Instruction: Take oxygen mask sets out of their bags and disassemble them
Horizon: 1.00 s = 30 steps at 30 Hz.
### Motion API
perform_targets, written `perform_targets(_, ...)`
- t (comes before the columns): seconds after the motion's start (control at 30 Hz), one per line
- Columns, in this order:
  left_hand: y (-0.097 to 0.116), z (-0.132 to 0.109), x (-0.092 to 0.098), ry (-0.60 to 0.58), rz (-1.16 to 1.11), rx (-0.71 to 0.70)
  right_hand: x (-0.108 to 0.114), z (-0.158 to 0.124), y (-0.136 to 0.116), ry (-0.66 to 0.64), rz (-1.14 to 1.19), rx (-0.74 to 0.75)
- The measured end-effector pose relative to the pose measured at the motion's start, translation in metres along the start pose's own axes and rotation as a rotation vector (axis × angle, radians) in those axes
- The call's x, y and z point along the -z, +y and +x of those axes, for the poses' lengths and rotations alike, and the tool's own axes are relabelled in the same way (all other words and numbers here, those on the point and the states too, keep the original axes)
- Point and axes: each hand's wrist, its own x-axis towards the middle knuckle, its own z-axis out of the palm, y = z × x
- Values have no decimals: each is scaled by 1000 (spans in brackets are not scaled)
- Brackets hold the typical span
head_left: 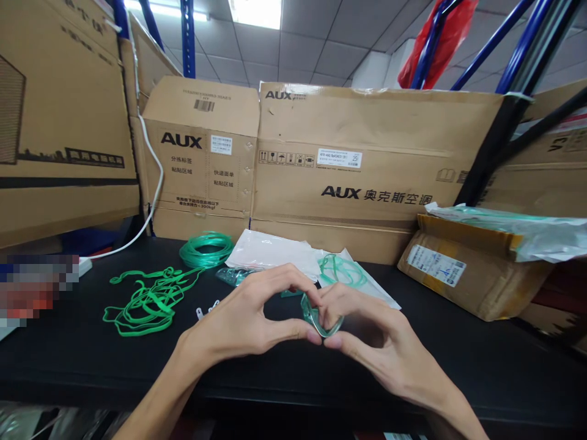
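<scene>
Over the black table, my left hand [250,315] and my right hand [373,327] meet at a small see-through green oxygen mask [307,308]. Both hands are closed on its edge, thumbs below and fingers above. A curved, shiny rim faces me, and right-hand fingers reach inside it. Much of the mask is hidden by my fingers. Small pale clips [199,313] lie beside my left wrist, partly covered. Left of them is a loose tangle of green elastic strap [147,305]. Behind my hands lies a flat white package [275,250].
A coil of green tubing [206,249] lies at the back. Another bag holding thin green tubing [342,269] is behind my right hand. An open carton [472,275] stands at right. Large cardboard boxes [367,140] wall off the back, and a white cable [158,165] hangs at left.
</scene>
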Motion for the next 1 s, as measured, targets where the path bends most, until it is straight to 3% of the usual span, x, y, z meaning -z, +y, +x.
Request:
perform_targets(0.23, 2, 0, 6, -89, -52, 21, -1, 0, -4, 13, -64, 20)
perform_targets(0.6, 0, -2, 5, -104, -2, 42, -4, -4, -6, -4, -207, 158)
perform_targets(0.83, 3, -1, 3, -97, 41, 3, -8, -3, -13, 16, -434, 246)
perform_targets(1.0, 4, -1, 5, -92, 36, 6, -6, -5, -17, 32, -438, 246)
